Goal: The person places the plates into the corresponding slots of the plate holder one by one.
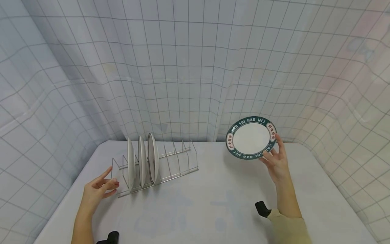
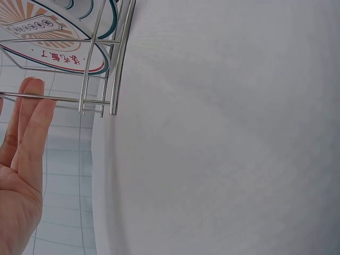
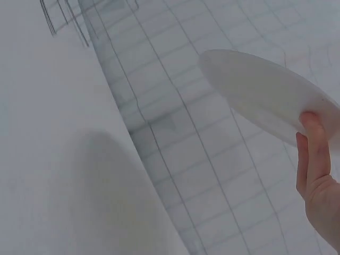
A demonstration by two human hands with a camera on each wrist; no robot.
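Note:
My right hand [image 1: 276, 164] pinches the right edge of an oval plate [image 1: 251, 138] and holds it above the table. The plate is white with a dark green lettered rim and red characters, its face toward the head camera. From the right wrist view, the pale back of the plate shows, with fingers [image 3: 317, 151] against it. At the left, my left hand [image 1: 95, 189] touches the end of a wire dish rack [image 1: 179, 173]. Its fingers [image 2: 37, 125] lie nearly straight against the end wire in the left wrist view. Three plates [image 1: 153, 159] stand upright in the rack's left half.
The rack's right half has bare wire dividers. A white table [image 1: 207, 206] lies beneath, backed by a hanging white curtain [image 1: 189, 84] with a dark grid. Black wrist-worn pieces [image 1: 262, 209] show at both wrists.

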